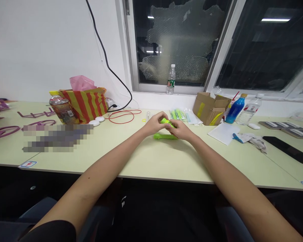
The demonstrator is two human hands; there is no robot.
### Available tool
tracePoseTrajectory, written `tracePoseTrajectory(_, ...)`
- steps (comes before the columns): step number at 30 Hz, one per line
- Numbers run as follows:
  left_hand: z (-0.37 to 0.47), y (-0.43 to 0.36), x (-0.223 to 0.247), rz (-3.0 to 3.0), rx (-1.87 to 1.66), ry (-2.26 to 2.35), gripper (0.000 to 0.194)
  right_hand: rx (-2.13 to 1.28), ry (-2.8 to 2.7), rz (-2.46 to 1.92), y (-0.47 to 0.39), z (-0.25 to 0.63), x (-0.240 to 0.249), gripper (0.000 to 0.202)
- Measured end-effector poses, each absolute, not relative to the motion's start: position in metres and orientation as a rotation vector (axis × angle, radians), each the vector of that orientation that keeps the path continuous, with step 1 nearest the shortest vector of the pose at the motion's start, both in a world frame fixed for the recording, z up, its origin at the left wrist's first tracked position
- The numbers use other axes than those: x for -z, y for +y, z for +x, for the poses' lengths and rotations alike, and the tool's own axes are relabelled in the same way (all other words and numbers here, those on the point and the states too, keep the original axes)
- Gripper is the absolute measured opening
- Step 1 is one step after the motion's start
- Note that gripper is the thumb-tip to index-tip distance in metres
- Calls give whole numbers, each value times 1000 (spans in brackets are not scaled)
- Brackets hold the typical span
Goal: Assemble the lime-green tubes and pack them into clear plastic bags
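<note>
Over the middle of the table, my left hand [155,123] and my right hand [181,130] meet around a small bright green plastic piece [164,120]. Fingers of both hands are closed on it, and they cover much of its shape. A green tube-like plastic part [164,136] lies on the table just below the hands, one end wider than the rest. Behind the hands are clear plastic packets [179,115] with green pieces inside. A small yellow loop [143,120] lies to the left of my left hand.
A striped bag [87,105], a brown drink bottle [63,109] and a red cable [120,117] stand or lie to the left. On the right are a cardboard box [209,109], a blue bottle [234,110], white paper [221,132], a glove [254,139] and a black phone-like slab [289,149].
</note>
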State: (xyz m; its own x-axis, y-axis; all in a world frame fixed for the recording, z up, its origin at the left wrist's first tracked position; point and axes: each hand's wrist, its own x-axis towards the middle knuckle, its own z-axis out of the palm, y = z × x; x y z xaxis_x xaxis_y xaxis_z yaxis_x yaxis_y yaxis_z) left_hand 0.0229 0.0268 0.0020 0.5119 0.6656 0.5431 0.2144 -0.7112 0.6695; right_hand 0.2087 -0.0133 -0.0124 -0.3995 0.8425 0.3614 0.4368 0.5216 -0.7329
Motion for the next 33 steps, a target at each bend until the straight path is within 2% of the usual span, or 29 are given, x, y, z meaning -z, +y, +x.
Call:
tracePoseTrajectory(12, 20, 17, -8, 2341, -1030, 763, 28, -966, -2002, -1051, -19, 215, 4, 26)
tracePoseTrajectory(18, 22, 24, 3, 2890, -975, 879, 26, -948, -1968, -1138, -16, 214, 5, 28)
tracePoseTrajectory(25, 34, 27, 17, 3169, -1087, 1286, 29, -596, -1952, -1281, -6, 208, 10, 28)
tracePoseTrajectory(33, 37, 23, 12, 3351, -1093, 1292, 33, -356, -1996, -1372, -1, 204, 16, 28)
